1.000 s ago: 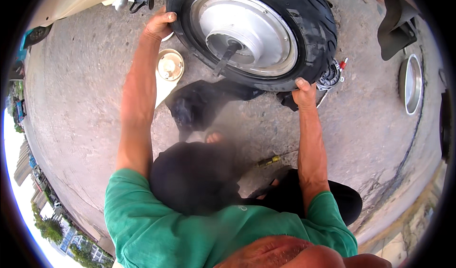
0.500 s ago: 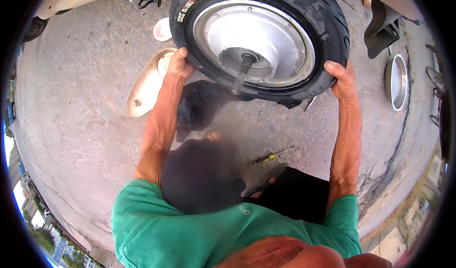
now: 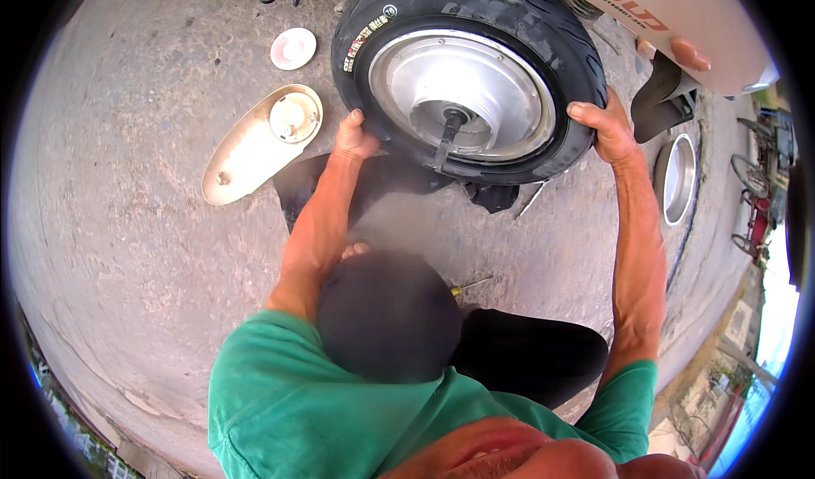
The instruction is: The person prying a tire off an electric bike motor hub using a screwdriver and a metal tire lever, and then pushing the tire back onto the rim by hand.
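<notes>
The wheel (image 3: 469,76), a black tyre on a metal hub, is held tilted just above the concrete and is judged heavy and stiff, best taken by the grippy rubber. It is clasped by the left hand (image 3: 354,138) and right hand (image 3: 604,125), fingers curled over opposite tyre edges.

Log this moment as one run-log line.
left hand: grips wheel at its left edge | right hand: grips wheel's right edge | wheel: tilted, over concrete ground | beside: cream cover

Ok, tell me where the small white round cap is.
In the head view the small white round cap lies on the concrete ground, left of the tyre, just above the cream cover.
</notes>
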Tool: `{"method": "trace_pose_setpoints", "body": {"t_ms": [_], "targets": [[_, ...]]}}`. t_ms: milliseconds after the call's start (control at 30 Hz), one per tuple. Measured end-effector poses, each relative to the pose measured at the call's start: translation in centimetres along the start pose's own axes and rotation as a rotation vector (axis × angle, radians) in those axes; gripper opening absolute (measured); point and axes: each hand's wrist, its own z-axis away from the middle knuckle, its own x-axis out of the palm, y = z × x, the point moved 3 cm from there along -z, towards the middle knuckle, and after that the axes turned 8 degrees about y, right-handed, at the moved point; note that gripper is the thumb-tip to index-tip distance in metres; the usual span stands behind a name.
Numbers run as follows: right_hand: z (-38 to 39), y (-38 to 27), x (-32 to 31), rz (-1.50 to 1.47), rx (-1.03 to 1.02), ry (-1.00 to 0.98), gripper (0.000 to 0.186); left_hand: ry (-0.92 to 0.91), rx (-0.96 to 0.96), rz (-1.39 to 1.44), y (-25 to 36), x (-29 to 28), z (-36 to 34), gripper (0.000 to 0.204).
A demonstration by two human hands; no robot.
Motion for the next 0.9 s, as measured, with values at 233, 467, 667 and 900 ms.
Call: {"method": "trace_pose_setpoints", "body": {"t_ms": [233, 467, 667, 900], "targets": [[-0.6, 0.4, -0.2, 0.01, -0.014, -0.044, 0.088, 0.025, -0.003, -0.026, 0.1, -1.8, 0.2, 0.089], [-0.2, -0.2, 0.0, -0.003, -0.045, -0.048, 0.077, 0.0, 0.017, -0.067, 0.2, -2.8, -0.2, 0.091], [-0.5, 0.2, -0.3, 0.066, -0.049, -0.048, 0.079, 0.03, 0.06, -0.124, 0.2, -0.4, 1.1, 0.087], [-0.3, -0.5, 0.1, 0.039, -0.053, -0.063, 0.082, 0.101, 0.133, -0.16, -0.2, 0.5, 1.1, 0.081]]}}
